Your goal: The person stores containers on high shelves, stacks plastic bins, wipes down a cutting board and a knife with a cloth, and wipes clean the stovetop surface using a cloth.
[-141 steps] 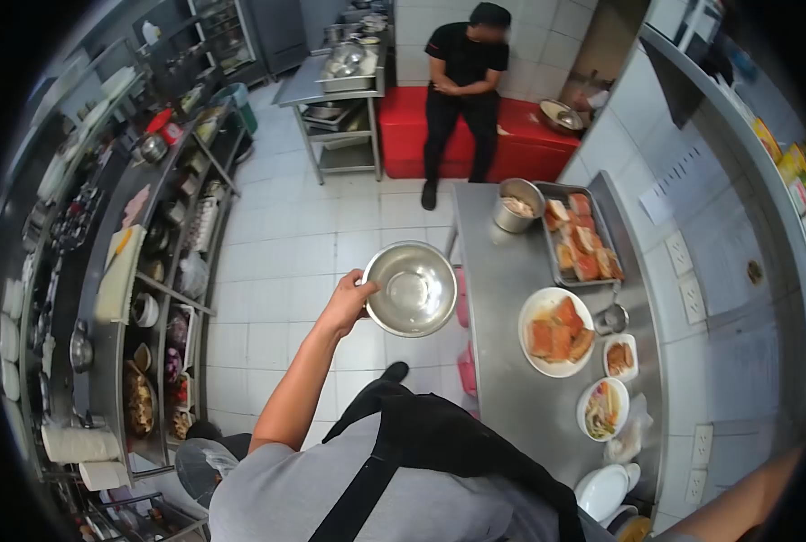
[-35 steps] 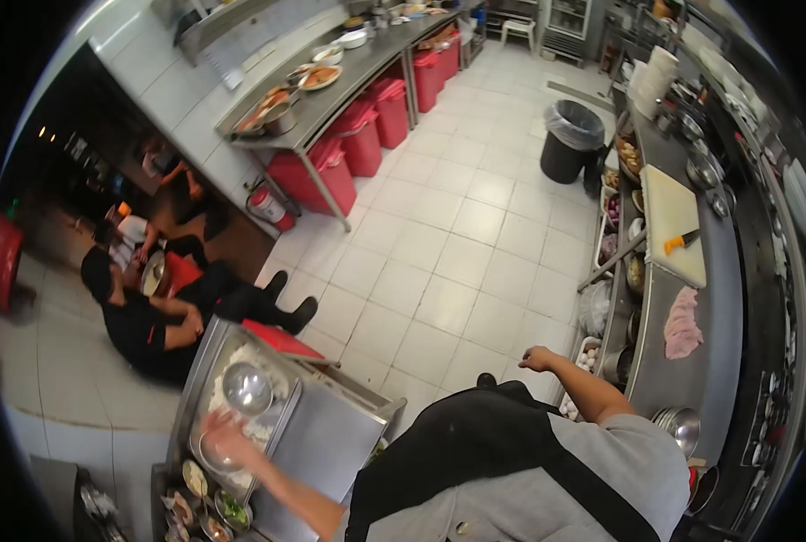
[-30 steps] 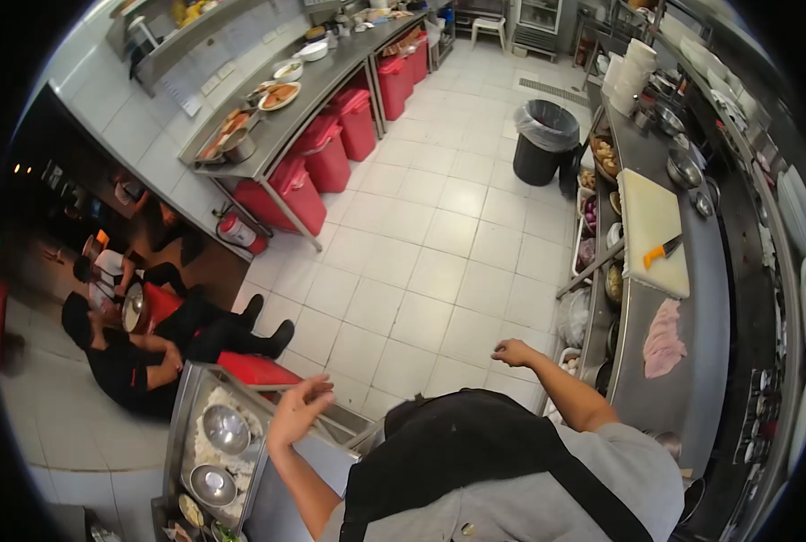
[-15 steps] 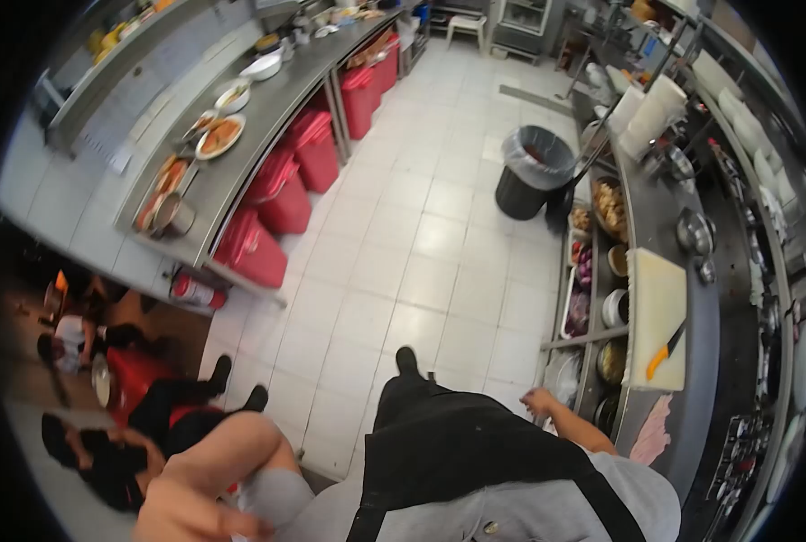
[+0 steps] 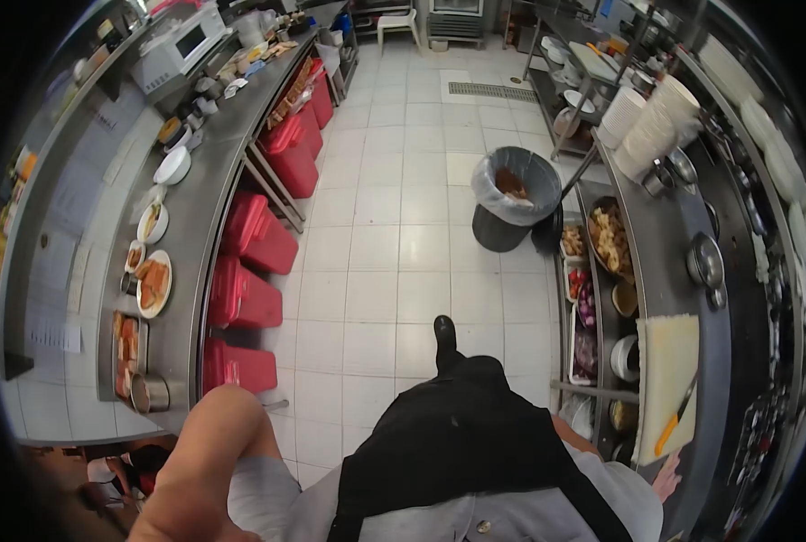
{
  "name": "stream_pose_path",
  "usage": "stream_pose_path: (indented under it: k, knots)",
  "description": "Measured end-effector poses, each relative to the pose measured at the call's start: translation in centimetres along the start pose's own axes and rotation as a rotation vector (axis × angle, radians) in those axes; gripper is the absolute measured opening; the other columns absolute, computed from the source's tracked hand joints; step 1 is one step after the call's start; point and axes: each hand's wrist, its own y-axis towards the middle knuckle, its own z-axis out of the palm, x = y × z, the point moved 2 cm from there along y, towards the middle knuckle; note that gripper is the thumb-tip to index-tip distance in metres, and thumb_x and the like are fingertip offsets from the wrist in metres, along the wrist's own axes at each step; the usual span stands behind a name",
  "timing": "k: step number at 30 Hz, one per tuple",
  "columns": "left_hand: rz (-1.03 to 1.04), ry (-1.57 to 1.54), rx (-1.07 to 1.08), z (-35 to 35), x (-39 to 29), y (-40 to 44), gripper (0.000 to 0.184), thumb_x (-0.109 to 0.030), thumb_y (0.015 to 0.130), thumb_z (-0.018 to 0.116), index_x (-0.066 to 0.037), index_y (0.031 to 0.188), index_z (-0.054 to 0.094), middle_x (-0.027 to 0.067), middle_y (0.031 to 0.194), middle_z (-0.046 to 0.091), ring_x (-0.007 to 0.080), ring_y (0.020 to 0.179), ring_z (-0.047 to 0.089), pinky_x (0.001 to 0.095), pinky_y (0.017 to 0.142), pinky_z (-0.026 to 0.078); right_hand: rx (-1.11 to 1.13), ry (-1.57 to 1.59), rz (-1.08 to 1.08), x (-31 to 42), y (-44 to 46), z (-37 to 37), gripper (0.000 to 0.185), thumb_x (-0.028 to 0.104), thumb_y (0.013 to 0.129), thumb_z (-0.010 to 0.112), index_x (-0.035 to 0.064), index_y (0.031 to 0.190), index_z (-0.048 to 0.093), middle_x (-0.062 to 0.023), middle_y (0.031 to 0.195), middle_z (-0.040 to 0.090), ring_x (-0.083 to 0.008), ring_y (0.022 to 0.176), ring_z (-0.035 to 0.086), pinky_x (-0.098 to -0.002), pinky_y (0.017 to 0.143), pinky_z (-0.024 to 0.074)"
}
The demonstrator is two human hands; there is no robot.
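My left hand (image 5: 191,517) is at the bottom left edge, close to the camera, with the elbow bent and raised. It is blurred and partly cut off, so its fingers and anything in them cannot be made out. Only a bit of my right arm shows beside the apron (image 5: 457,434); the right hand is out of view. On the left counter (image 5: 186,244) are a plate of orange-coloured pieces (image 5: 154,285), a metal pot (image 5: 150,394) and a tray of similar pieces (image 5: 125,348).
Red bins (image 5: 251,294) line the space under the left counter. A lined trash bin (image 5: 502,226) stands on the tiled floor (image 5: 376,244). At right, a cutting board (image 5: 665,370) holds an orange-handled knife (image 5: 674,425). A seated person (image 5: 114,474) is at lower left.
The metal bowl seen earlier in my left hand was set on the tray, now out of view. The view has swung toward the aisle and moved forward; my right hand has left view.
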Motion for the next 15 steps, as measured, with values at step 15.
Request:
stream_pose_path:
  k: [15]
  knots:
    - [0.08, 0.203, 0.361, 0.0, 43.5, -5.6, 0.015, -0.015, 0.1, 0.036, -0.001, 0.104, 0.042, 0.0138, 0.093, 0.048, 0.0198, 0.07, 0.06, 0.0325, 0.051, 0.058, -0.423, 0.251, -0.633, 70.6, 11.9, -45.6, 0.03, 0.025, 0.092, 0.064, 0.0012, 0.11, 0.065, -0.0053, 0.079, 0.066, -0.0125, 0.071, 0.063, -0.0255, 0.061, 0.051]
